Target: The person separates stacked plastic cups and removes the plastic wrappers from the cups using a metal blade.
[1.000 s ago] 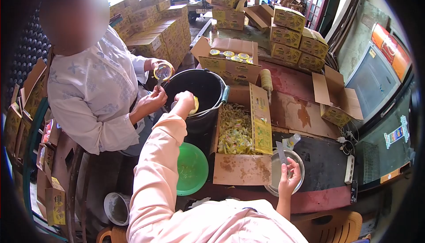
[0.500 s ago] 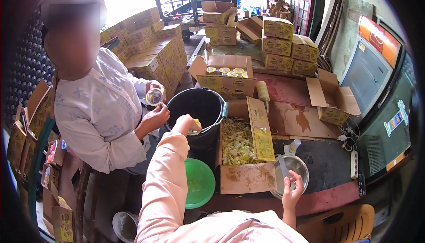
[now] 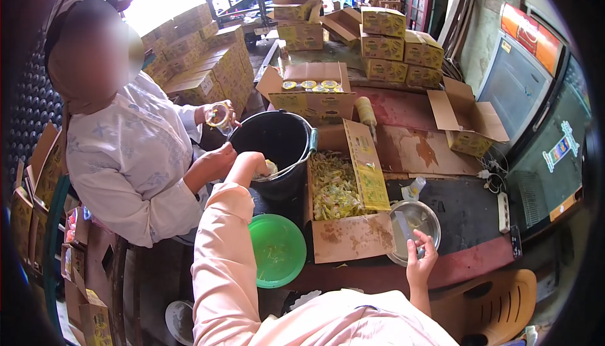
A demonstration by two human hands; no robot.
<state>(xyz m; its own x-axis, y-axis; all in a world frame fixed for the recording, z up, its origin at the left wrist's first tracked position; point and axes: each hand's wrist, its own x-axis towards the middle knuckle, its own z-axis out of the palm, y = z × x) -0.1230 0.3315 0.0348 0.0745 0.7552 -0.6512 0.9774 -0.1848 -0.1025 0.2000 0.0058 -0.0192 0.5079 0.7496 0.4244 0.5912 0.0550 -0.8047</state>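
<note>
My left hand (image 3: 252,166) reaches to the near rim of a black bucket (image 3: 291,181). Its fingers are closed on a small yellow-and-white piece (image 3: 271,168), whose kind I cannot make out. Over a round metal bowl (image 3: 433,220), my right hand (image 3: 421,259) pinches a flat grey blade-like strip (image 3: 404,237). A green basin (image 3: 293,254) lies below my left forearm. Between the bucket and the bowl stands an open carton (image 3: 353,241) full of yellowish wrappers (image 3: 334,188).
Opposite, on the left, a co-worker (image 3: 120,157) holds a clear jar (image 3: 218,114) by the bucket. A carton of lidded cups (image 3: 315,103) stands behind it. Stacked cartons (image 3: 384,46), an open box (image 3: 466,125), a small bottle (image 3: 414,188) and a power strip (image 3: 503,212) are around the table.
My view has shifted slightly. The co-worker's jar has tipped, its round opening now towards me, and their hands have parted. My left hand stays at the bucket's rim; my right still grips the strip.
</note>
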